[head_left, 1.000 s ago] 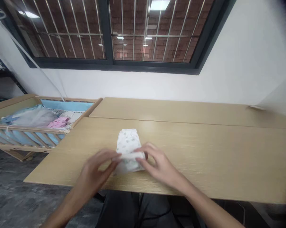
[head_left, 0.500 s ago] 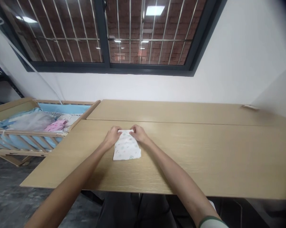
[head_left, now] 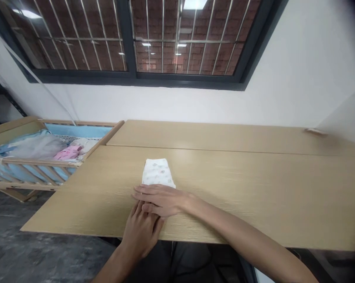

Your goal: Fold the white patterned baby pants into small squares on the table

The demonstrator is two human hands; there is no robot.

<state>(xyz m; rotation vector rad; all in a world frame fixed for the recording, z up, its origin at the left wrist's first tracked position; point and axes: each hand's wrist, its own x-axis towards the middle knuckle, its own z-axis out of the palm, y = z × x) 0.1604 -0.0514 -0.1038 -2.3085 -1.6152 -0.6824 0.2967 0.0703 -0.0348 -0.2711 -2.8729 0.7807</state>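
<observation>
A small folded white cloth with a light printed pattern lies flat on the wooden table, narrower at its far end. Across its near edge rests my right hand, fingers stretched out toward the left and covering that part of the cloth. My left hand is just below, near the table's front edge, its back facing up. Its fingers point forward and their tips are hidden beneath my right hand. Neither hand is gripping the cloth.
The pale wooden table runs wide to the right, with a second panel behind it against the wall. At left stands a wooden crib holding blue bedding and a pink cloth. A barred window is above.
Both hands have let go of the cloth's far corners and come back toward me. My right hand now lies across its near edge, over my left fingers.
</observation>
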